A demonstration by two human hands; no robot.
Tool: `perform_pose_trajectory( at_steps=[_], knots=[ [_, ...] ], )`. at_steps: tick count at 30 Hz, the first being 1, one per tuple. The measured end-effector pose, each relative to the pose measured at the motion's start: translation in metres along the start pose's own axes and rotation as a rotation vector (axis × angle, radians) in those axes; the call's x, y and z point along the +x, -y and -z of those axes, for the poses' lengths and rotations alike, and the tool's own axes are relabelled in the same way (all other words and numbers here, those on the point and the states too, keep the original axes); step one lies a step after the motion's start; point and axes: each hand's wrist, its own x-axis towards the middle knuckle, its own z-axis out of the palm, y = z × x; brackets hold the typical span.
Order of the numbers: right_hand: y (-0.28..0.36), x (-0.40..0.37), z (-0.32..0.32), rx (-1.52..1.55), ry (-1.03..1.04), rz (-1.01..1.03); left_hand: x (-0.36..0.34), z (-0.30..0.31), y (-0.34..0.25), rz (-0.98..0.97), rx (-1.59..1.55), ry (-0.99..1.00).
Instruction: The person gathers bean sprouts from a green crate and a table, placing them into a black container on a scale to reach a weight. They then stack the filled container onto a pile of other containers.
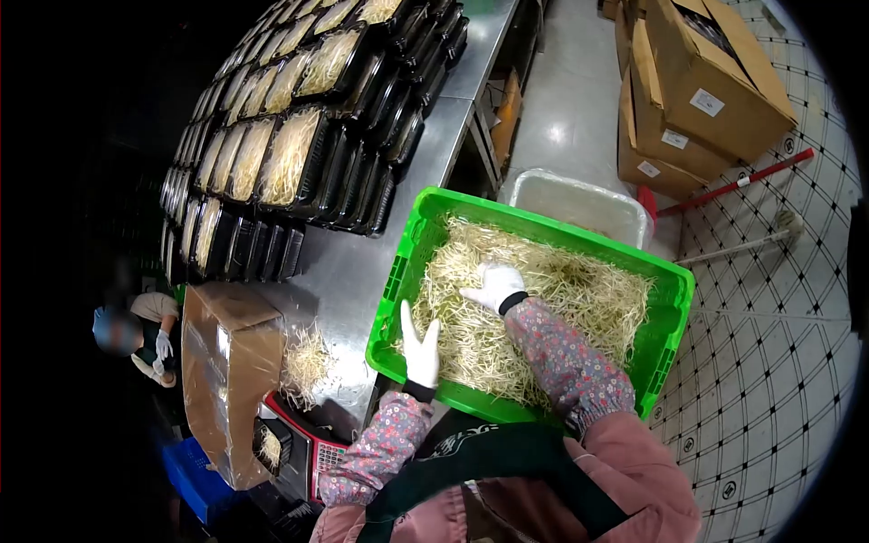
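A green plastic crate (672,294) lies in front of me, filled with pale bean sprouts (579,294). My right hand (498,287), in a white glove, rests on the sprouts near the crate's middle; its thumb points left, apart from the fingers, whose tips dip partly into the sprouts. At the crate's near left side, my left hand (421,353), also white-gloved, is held open with thumb and fingers spread, nothing between them. Flowered sleeves cover both forearms.
Black trays of sprouts (294,158) are stacked on the steel table (348,271). Loose sprouts (308,362) lie beside a brown carton (244,362). A red scale (321,452) bears a small tray. Behind the crate stands a whitish tub (579,201). Cardboard boxes (697,109) and another person (149,339) are farther off.
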Motion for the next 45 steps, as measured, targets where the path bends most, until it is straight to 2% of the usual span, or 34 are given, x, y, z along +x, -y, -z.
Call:
perform_pose_trajectory(
  at_steps=[2,4,6,8,11,12,14,15,16,18,19,20,22,23,25,26,27,28,30,34,36,38,39,40,42,44,45],
  knots=[
    [0.005,-0.016,0.003,-0.003,-0.067,0.059,0.033,-0.006,-0.024,-0.306,0.394,0.193],
    [0.006,-0.027,-0.001,0.018,-0.162,0.12,0.07,-0.024,-0.037,-0.596,0.647,0.31],
    [0.005,-0.033,-0.007,0.021,-0.219,0.137,0.111,-0.042,-0.053,-0.734,0.88,0.538],
    [0.009,-0.047,-0.002,0.018,-0.267,0.168,0.146,-0.058,-0.03,-0.865,1.052,0.625],
    [0.005,-0.051,-0.021,0.038,-0.373,0.205,0.167,-0.065,0.004,-0.584,1.286,0.891],
    [0.007,-0.054,-0.018,0.042,-0.413,0.223,0.165,-0.064,0.005,-0.554,1.27,0.884],
    [0.003,-0.053,-0.003,0.069,-0.231,0.233,0.156,-0.054,0.006,-0.496,1.241,0.863],
    [-0.006,-0.052,0.01,0.118,-0.147,0.265,0.148,-0.043,0.011,-0.672,1.144,0.779],
    [-0.017,-0.048,0.02,0.165,-0.061,0.297,0.138,-0.038,0.006,-0.689,1.166,0.745],
    [-0.048,-0.014,0.015,0.888,0.161,0.289,0.124,-0.028,0.013,-0.819,1.071,0.638],
    [-0.053,-0.007,0.023,0.683,0.028,0.224,0.12,-0.026,0.015,-0.827,1.074,0.601],
    [-0.053,0.004,0.015,0.48,-0.051,0.013,0.117,-0.026,0.016,-0.836,1.071,0.563],
    [-0.039,-0.01,0.03,0.225,0.164,-0.138,0.106,-0.026,0.016,-0.837,1.072,0.507],
    [-0.046,-0.01,0.006,0.212,0.075,-0.042,0.099,-0.023,0.015,-0.832,1.081,0.491],
    [-0.025,-0.043,0.011,0.14,-0.035,-0.063,0.084,-0.013,0.008,-0.832,1.046,0.471],
    [-0.017,-0.067,0.012,0.058,-0.077,-0.051,0.072,-0.005,0.002,-0.875,0.928,0.472],
    [-0.008,-0.095,0.008,0.011,-0.251,0.025,0.06,0.005,0.003,-0.882,0.918,0.496],
    [0.001,-0.125,-0.001,-0.035,-0.421,0.1,0.045,0.014,0.004,-0.888,0.908,0.523],
    [0.015,-0.172,-0.021,-0.194,-0.544,0.142,0.022,0.039,0.008,-0.838,0.856,0.713],
    [0.025,-0.242,-0.047,-0.192,-0.254,0.09,-0.011,0.083,0.002,-0.717,0.828,1.047],
    [0.01,-0.264,-0.052,0.005,-0.02,0.082,-0.013,0.101,0.0,-0.639,0.911,1.239],
    [0.003,-0.28,-0.034,0.265,0.179,0.108,0.001,0.11,-0.021,-0.616,0.84,1.431],
    [-0.012,-0.278,-0.036,0.324,0.203,0.176,0.011,0.113,-0.021,-0.591,0.761,1.435],
    [0.001,-0.276,0.003,0.322,0.297,0.027,0.024,0.111,-0.025,-0.438,0.587,1.43],
    [-0.013,-0.252,0.02,0.422,0.162,-0.051,0.042,0.105,-0.048,-0.151,0.662,1.23],
    [-0.002,-0.209,0.049,0.342,0.03,-0.25,0.06,0.084,-0.041,-0.23,0.513,0.917],
    [-0.004,-0.187,0.048,0.299,-0.152,-0.15,0.069,0.067,-0.03,-0.467,0.581,0.741]
  ],
)
